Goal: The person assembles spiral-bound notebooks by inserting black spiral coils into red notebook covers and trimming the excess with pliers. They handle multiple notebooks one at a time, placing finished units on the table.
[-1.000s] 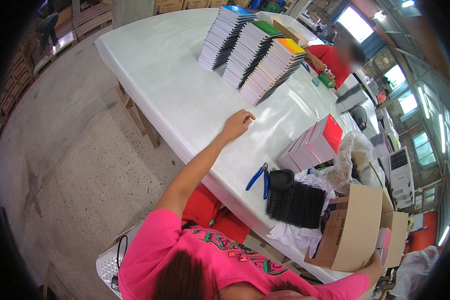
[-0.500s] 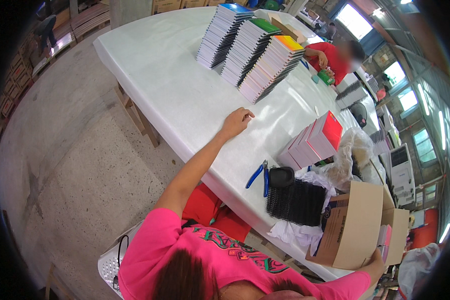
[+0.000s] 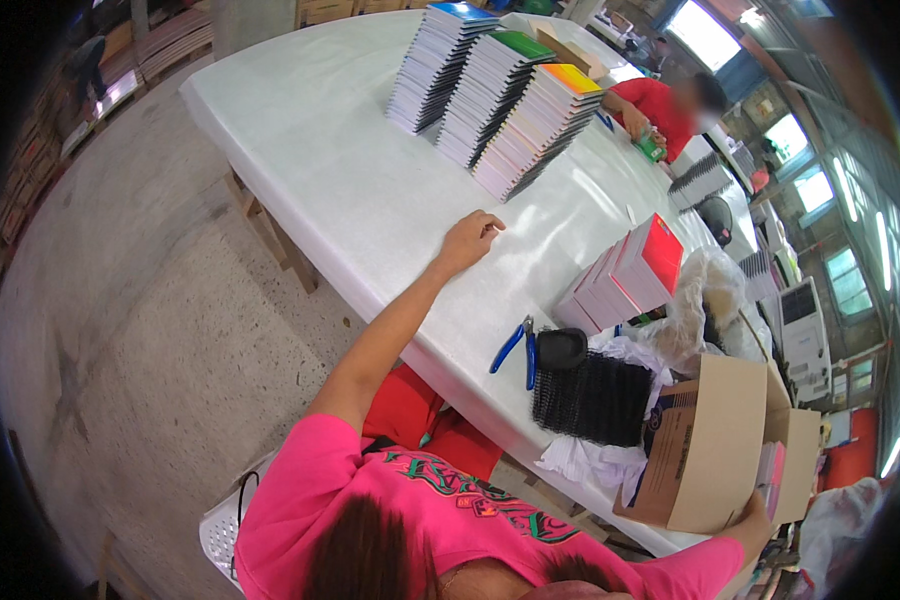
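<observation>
My left hand (image 3: 472, 242) rests on the white-covered table with its fingers loosely bent and a gap between them; nothing shows in it. Beyond it stand three tall stacks of spiral-bound notebooks, with a blue (image 3: 462, 12), a green (image 3: 520, 46) and a yellow-orange top cover (image 3: 571, 79). My right hand (image 3: 755, 518) reaches into an open cardboard box (image 3: 715, 450) at the lower right, beside pink-edged books (image 3: 771, 466) inside. The box flap and side hide its fingers, so whether it grips a book cannot be told.
Red-covered books (image 3: 625, 275) stand right of my left hand. Blue-handled cutters (image 3: 515, 352), a black pouch-like object (image 3: 562, 349) and black spiral coils (image 3: 592, 400) lie nearer me, with clear plastic bags (image 3: 705, 300) behind. Across the table, a person in red (image 3: 660, 112) handles a green item.
The view has shifted slightly. My left hand stays at the same spot on the table, and my right hand remains at the box. The person across has moved a hand toward the green item.
</observation>
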{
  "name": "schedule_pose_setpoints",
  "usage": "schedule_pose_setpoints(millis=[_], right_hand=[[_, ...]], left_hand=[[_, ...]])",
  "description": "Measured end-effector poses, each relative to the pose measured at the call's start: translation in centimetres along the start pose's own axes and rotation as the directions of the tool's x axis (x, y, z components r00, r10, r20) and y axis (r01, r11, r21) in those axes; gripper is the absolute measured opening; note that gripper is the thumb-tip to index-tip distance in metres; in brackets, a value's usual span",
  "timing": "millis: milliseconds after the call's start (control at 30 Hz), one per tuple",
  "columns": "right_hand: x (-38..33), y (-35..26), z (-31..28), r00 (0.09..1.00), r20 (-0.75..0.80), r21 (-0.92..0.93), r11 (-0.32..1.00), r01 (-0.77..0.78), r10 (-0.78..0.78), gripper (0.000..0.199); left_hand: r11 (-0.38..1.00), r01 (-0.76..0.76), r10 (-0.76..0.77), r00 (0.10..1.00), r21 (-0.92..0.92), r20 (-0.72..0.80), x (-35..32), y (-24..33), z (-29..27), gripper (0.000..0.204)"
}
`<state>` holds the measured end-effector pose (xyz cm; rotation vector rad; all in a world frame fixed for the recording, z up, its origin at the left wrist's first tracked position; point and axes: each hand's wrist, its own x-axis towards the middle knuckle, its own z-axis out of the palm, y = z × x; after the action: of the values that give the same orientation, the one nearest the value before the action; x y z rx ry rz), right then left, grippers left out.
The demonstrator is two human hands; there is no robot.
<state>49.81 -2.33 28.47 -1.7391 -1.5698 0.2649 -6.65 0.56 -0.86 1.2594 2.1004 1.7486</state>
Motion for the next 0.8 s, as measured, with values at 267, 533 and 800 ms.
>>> schedule_pose_setpoints(millis=[267,533,800], right_hand=[[-3.3,-5.0,1.2,0.971,-0.1,-0.365,0.916,0.17,-0.22,0.032],[0.7,-5.0,1.7,0.966,0.144,-0.23,0.943,0.242,-0.214,0.046],[13.6,-3.8,4.9,0.82,0.571,-0.6,0.664,0.446,-0.035,0.068]], left_hand=[[0.997,-0.063,0.063,0.998,-0.036,0.014,0.2,-0.6,-0.9,0.015],[0.994,-0.109,0.108,0.992,0.017,0.071,0.7,0.0,-1.1,0.019],[0.995,-0.097,0.095,0.991,0.019,0.098,0.3,1.0,-0.5,0.02]])
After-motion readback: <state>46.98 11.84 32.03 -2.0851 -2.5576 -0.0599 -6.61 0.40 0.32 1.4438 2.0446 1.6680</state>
